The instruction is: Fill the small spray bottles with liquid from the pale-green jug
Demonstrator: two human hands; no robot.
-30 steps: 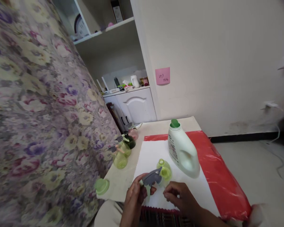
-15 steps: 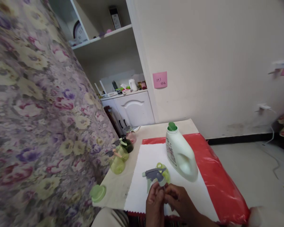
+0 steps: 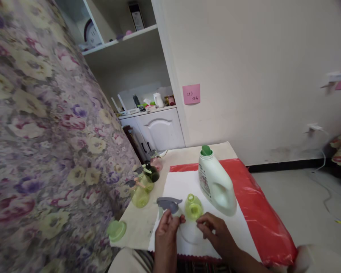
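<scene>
My left hand (image 3: 167, 231) grips a grey trigger spray head (image 3: 170, 204), lifted over the white sheet with its nozzle end to the left. A thin clear tube (image 3: 187, 239) curves down from it towards my right hand (image 3: 214, 231). The fingers of that hand are bent and pressed together; whether they pinch the tube's end I cannot make out. Just beyond, between both hands, stands a small yellow-green clear bottle (image 3: 193, 208) with its neck uncovered. Behind it to the right is a big pale green detergent jug (image 3: 217, 185), a dark green piece in its mouth.
Several spray bottles (image 3: 140, 197) line the table's left side. A light green cap (image 3: 116, 230) lies at the near left corner. Red plastic (image 3: 252, 204) shows under the white sheet (image 3: 184, 182). A floral curtain (image 3: 59, 151) hangs close on the left; a wall stands behind.
My left hand has moved left with the spray head, away from the small bottle, which now shows fully. My hands have drawn apart, and the tube has come into sight.
</scene>
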